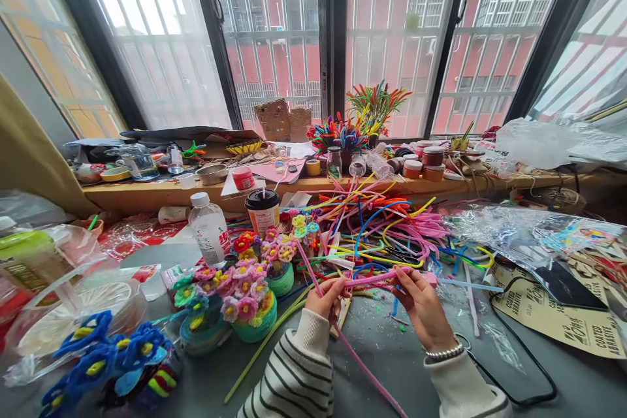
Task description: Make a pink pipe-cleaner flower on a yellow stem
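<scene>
My left hand and my right hand both pinch a pink pipe cleaner stretched between them above the grey table. A second pink stem slants down from my left hand toward the front edge. Both sleeves are white with dark stripes, and a bead bracelet circles my right wrist. Just behind my hands lies a tangled heap of coloured pipe cleaners.
Pots of pipe-cleaner flowers stand left of my hands, blue flowers nearer the front left. A water bottle and lidded cup stand behind. Sandpaper sheets, a black cable and plastic bags lie right. A cluttered windowsill runs across.
</scene>
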